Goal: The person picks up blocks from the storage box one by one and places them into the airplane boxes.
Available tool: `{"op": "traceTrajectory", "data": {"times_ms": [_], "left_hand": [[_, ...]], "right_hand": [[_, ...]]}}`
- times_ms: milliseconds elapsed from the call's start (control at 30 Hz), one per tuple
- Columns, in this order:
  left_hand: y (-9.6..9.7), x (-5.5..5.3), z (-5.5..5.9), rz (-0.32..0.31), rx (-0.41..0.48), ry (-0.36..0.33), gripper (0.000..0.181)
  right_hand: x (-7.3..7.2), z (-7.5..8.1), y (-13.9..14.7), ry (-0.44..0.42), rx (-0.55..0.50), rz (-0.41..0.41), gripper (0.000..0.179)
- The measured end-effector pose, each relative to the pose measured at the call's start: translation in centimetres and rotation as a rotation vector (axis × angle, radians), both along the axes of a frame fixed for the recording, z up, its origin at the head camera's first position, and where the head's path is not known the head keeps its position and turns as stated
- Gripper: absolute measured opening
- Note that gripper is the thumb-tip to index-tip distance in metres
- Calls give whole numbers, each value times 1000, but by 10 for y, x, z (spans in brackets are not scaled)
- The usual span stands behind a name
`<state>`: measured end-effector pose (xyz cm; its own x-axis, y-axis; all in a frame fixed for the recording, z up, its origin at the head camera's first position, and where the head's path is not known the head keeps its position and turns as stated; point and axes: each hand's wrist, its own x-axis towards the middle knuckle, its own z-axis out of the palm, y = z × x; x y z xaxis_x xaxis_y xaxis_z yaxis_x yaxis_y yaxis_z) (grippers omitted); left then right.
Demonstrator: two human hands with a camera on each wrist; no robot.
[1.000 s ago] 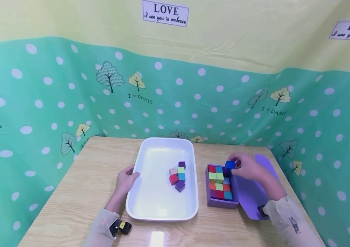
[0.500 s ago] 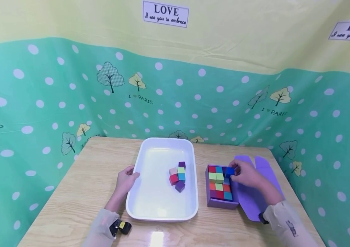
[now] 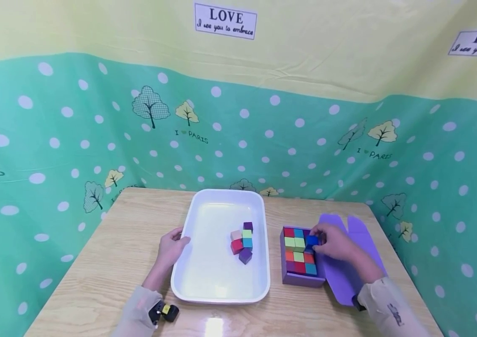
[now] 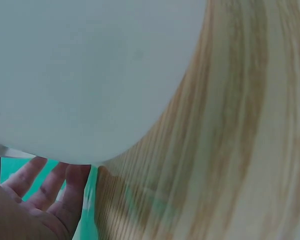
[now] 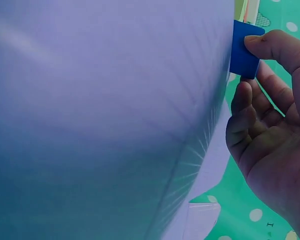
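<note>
My right hand (image 3: 337, 241) pinches a blue cube (image 3: 311, 241) between thumb and fingers, over the right side of a purple box (image 3: 304, 281). In the right wrist view the thumb presses one face of the blue cube (image 5: 246, 52) while fingers sit on the other side. Rows of coloured cubes, such as a light green cube (image 3: 299, 244), lie in the box. My left hand (image 3: 170, 248) grips the left rim of a white tray (image 3: 217, 299), its thumb over the edge. The left wrist view has fingers (image 4: 60, 192) at the tray's outer side.
Several loose cubes lie in the tray's right half, among them a red cube (image 3: 237, 246) and a purple cube (image 3: 245, 255). The box's open purple lid (image 3: 339, 276) spreads to its right. A patterned cloth (image 3: 238, 140) walls the wooden table (image 3: 116, 243).
My right hand has lowered the blue cube and brought it toward me, from the box's back right corner to slightly nearer. The left hand and tray have stayed put.
</note>
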<state>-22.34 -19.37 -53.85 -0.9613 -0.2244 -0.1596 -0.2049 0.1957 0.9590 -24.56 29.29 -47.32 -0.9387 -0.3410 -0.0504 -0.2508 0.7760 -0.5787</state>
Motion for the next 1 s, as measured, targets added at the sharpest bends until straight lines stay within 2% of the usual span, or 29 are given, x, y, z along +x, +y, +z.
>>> {"op": "traceTrajectory", "data": {"times_ms": [500, 1000], "left_hand": [[-1, -1, -4, 13, -2, 6, 50], [1, -1, -3, 13, 20, 0, 50]], "right_hand": [[3, -11, -3, 67, 17, 16, 29], [3, -19, 0, 71, 3, -18, 29]]}}
